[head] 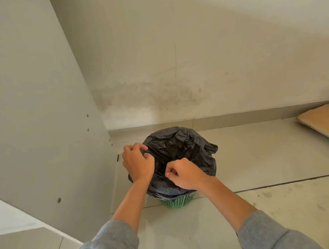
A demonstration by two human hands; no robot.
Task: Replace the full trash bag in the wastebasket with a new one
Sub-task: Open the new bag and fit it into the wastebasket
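A grey panel (38,110) stands at the left; the left hand (138,162) pinches the black trash bag (189,151) at its left rim; the right hand (184,173) grips the near edge; the bag lines the green wastebasket (176,201) on the tiled floor (254,158); cardboard (320,119) lies far right.

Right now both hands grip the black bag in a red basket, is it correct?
Not quite: the basket is green, not red, as the head view shows. Both the left hand and right hand do grip the black bag.
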